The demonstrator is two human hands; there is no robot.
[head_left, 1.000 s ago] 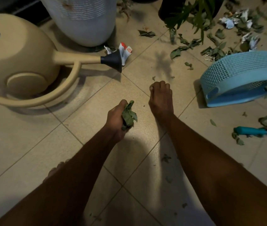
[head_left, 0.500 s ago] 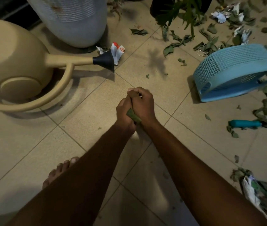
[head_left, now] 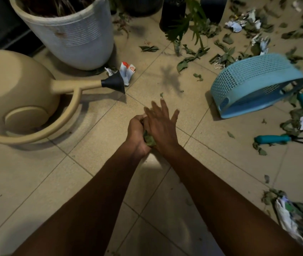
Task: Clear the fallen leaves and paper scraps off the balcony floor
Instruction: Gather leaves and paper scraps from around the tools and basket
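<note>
Both hands are meeting over the balcony floor (head_left: pixel 91 163): my left hand (head_left: pixel 136 133) is gripping a wad of green leaves (head_left: pixel 149 139), and my right hand (head_left: pixel 160 126) is pressing against it with fingers straight and spread. Other fallen leaves (head_left: pixel 183 64) and paper scraps (head_left: pixel 235 26) are lying scattered across the tiles around the tipped blue basket (head_left: pixel 254 80), to my right.

My balcony's beige tile floor (head_left: pixel 36 182) right now: tan watering can (head_left: pixel 17 93) at left, white ribbed pot (head_left: pixel 73 39) standing behind it, a crumpled paper scrap (head_left: pixel 127 71) right by the spout. Blue basket (head_left: pixel 254 78) tipped on its side at right, with loose leaves (head_left: pixel 189 58) and a teal-handled tool (head_left: pixel 272 139) lying near it.
</note>
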